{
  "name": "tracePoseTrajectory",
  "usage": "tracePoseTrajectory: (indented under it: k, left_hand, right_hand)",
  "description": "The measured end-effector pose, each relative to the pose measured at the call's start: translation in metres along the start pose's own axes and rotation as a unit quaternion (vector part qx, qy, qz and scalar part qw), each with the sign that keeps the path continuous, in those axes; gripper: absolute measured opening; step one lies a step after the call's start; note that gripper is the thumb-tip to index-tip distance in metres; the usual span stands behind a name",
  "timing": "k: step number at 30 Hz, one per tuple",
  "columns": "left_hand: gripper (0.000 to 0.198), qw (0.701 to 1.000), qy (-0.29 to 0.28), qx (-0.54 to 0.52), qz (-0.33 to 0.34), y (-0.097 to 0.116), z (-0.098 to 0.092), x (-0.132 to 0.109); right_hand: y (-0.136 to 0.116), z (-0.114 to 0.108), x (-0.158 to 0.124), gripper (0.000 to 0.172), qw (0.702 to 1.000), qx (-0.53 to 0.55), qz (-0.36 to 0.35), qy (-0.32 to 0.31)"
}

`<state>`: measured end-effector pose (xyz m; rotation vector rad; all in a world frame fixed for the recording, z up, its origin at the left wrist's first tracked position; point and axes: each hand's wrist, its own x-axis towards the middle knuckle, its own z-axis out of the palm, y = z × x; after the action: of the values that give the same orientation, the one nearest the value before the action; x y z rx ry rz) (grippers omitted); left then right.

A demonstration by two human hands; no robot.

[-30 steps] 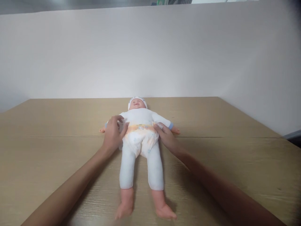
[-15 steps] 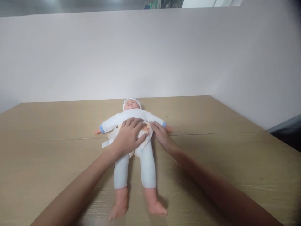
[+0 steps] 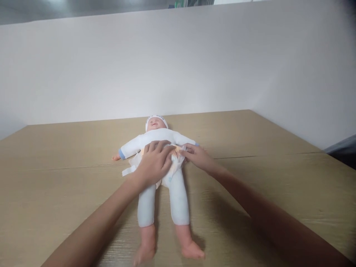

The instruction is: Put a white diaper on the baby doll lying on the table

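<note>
A baby doll [image 3: 178, 200] in white clothes and a white cap lies on its back in the middle of the wooden table [image 3: 55, 185], feet towards me. It wears a white and orange diaper [image 3: 174, 168]. My left hand [image 3: 154, 163] lies flat over the diaper's front, fingers spread. On the doll's right side, my right hand [image 3: 196, 155] pinches the diaper's side tab at the waist. The opposite tab [image 3: 128, 171] hangs loose on the table.
A plain white wall [image 3: 178, 66] stands behind the table's far edge. The table's right edge [image 3: 292, 137] runs diagonally, with a dark floor area beyond it.
My left hand moved from the doll's left side onto the diaper's front, leaving that side tab undone. My right hand shifted from resting at the waist to pinching the other tab.
</note>
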<state>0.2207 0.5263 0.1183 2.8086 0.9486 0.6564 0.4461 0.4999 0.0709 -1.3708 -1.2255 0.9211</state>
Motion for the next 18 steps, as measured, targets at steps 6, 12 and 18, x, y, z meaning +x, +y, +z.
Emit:
tracePoseTrajectory:
  k: [6, 12, 18]
  left_hand:
    - [0.038, 1.0, 0.005, 0.001, 0.002, 0.002, 0.001, -0.001]
    - [0.037, 1.0, 0.01, 0.004, 0.001, 0.003, 0.003, 0.001]
    - [0.034, 0.999, 0.018, 0.034, -0.022, 0.011, 0.004, 0.012]
  right_hand:
    - [0.011, 0.003, -0.004, 0.04, 0.998, -0.044, -0.032, -0.014]
    - [0.015, 0.005, -0.019, 0.034, 0.986, -0.129, -0.089, 0.053]
    - [0.013, -0.006, -0.056, 0.029, 0.962, -0.193, -0.143, 0.132]
